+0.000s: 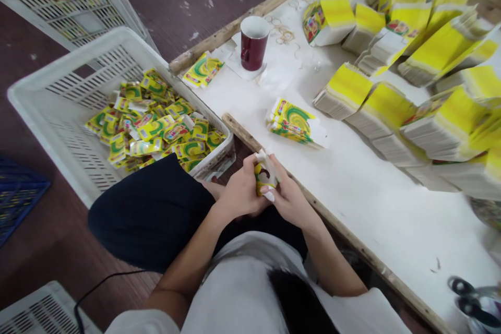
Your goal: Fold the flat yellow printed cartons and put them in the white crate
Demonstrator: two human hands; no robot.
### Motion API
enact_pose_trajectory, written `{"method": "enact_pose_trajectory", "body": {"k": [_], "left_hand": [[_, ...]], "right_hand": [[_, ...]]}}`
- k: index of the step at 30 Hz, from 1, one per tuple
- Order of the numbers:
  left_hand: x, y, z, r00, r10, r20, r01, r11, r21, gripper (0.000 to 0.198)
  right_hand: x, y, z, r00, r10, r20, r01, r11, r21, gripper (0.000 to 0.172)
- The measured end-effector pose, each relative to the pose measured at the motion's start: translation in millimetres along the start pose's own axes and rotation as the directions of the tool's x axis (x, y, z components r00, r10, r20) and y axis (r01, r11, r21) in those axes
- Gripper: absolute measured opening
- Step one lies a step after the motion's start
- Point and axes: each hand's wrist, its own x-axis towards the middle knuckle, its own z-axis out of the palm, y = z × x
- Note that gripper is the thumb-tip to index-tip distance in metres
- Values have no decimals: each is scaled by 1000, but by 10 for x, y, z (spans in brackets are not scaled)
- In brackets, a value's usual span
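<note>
Close to the table's front edge, over my lap, both hands hold one small yellow-and-green carton (263, 173) between them. My left hand (243, 185) is wrapped around its left side, and my right hand (288, 195) grips it from the right with the thumb near its lower end. White inner card shows at the carton's upper part, and the fingers hide much of the rest. Just beyond my hands, a small stack of flat printed cartons (293, 121) lies on the white table (352, 219).
Left of my knee stands a white plastic crate (43, 115) partly filled with small cartons; another crate (78, 5) is behind it. A maroon mug (253, 44), rubber bands (285, 34) and bundled carton blanks (348, 88) occupy the table. Scissors (472, 302) lie at lower right.
</note>
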Motion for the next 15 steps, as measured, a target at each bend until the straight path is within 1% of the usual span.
{"method": "enact_pose_trajectory", "body": {"k": [2, 4, 6, 8, 9, 11, 13, 15], "left_hand": [[12, -44, 37, 998, 31, -51, -31, 999, 7, 77], [28, -86, 45, 985, 86, -152, -77, 995, 60, 79], [42, -108, 7, 972, 103, -209, -74, 987, 143, 75], [49, -104, -67, 976, 67, -208, -26, 981, 193, 63], [49, -96, -108, 979, 52, -196, -14, 981, 194, 57], [44, -74, -180, 981, 66, -185, -33, 984, 175, 53], [35, -56, -226, 975, 113, -191, -78, 980, 183, 53], [26, -47, -251, 970, 139, -201, -96, 973, 209, 53]], "right_hand": [[-16, 37, -5, 996, -88, 3, 87, 987, -132, 63], [-3, 97, -17, 988, -153, -32, 144, 968, -206, 61], [25, 163, -48, 980, -162, -112, 133, 963, -235, 60], [48, 220, -89, 971, -177, -158, 131, 955, -264, 60], [53, 244, -108, 969, -201, -147, 153, 946, -287, 60], [51, 283, -140, 963, -260, -67, 223, 915, -337, 58], [44, 306, -174, 960, -278, 8, 260, 887, -382, 49], [44, 300, -233, 962, -269, 40, 261, 874, -411, 39]]}}
